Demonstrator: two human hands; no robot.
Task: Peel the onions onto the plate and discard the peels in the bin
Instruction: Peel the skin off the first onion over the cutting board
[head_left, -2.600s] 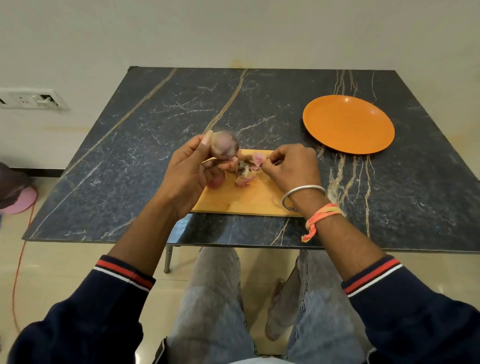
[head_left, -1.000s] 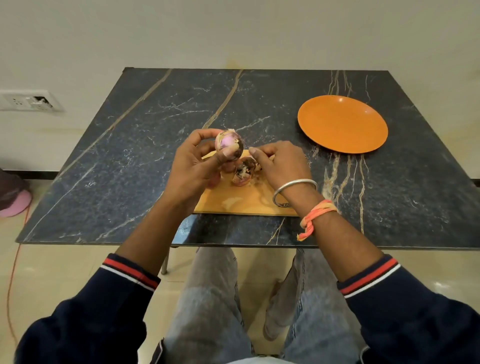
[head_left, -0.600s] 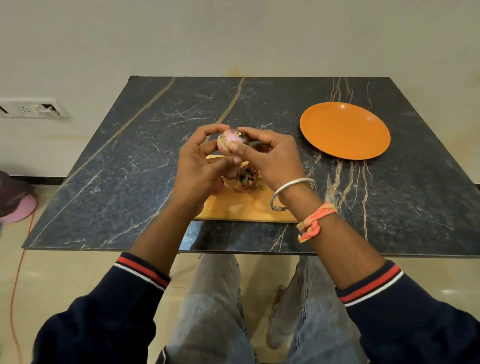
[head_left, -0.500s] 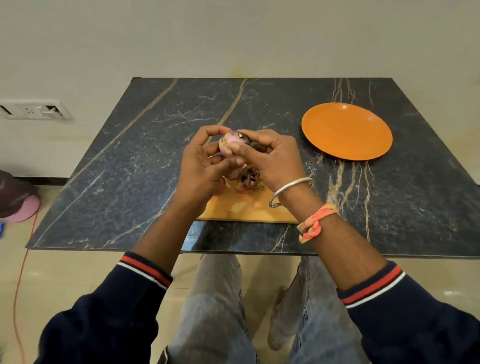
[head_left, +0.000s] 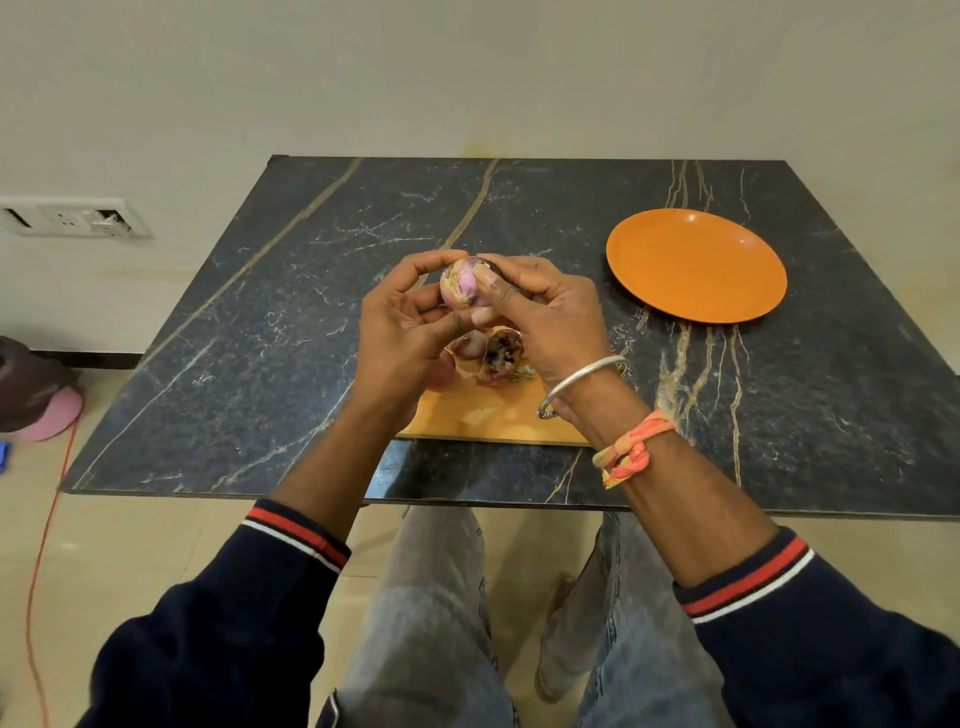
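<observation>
A small purple onion (head_left: 460, 283) with patches of dry skin is held above the table between both hands. My left hand (head_left: 400, 338) grips it from the left with fingers curled over its top. My right hand (head_left: 540, 317) pinches its right side, thumb pressed on the skin. Below them a wooden cutting board (head_left: 483, 413) holds a pile of loose onion peels (head_left: 501, 356) and another onion (head_left: 470, 344), partly hidden by my hands. The orange plate (head_left: 696, 265) lies bare at the right. No bin is in view.
The dark marble table (head_left: 270, 332) stands against a pale wall. A wall socket (head_left: 72, 218) is at the left. A pink and dark object (head_left: 36, 395) and an orange cable (head_left: 47, 525) lie on the floor at the left. My knees are under the table's near edge.
My right hand left the peels on the board and rose to the onion, which my left hand lifted slightly; both hands now hold it together.
</observation>
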